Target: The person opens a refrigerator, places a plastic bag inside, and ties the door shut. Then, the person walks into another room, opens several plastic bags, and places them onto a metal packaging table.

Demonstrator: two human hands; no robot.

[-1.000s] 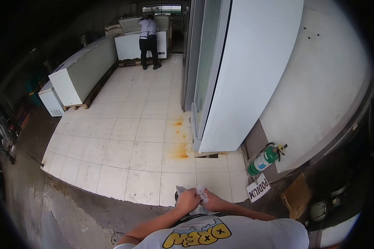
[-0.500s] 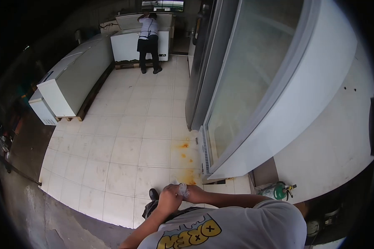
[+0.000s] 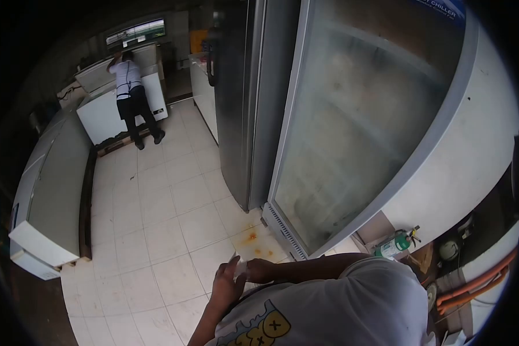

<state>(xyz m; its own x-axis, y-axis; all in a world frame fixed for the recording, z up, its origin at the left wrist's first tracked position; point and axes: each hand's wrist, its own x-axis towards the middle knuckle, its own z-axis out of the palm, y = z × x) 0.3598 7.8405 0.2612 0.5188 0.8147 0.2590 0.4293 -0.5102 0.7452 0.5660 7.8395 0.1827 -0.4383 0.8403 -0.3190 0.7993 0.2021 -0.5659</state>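
Holding a small whitish plastic piece [image 3: 241, 269] btwn both hands, lower ctr of frame: L hand [image 3: 227, 281] part-curled w/ fingers on its left side, R hand [image 3: 260, 270] bunched up at its right edge, can't tell if R grips. Tiled floor [image 3: 161, 230] beneath; glass-door chiller [image 3: 363, 127] upper right; person [image 3: 130, 86] at open chest freezer [image 3: 112, 112], upper left.

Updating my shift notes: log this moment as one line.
left grip, right grip: at pale material; glass-door chiller: shut; co-worker: leaning over open chest freezer
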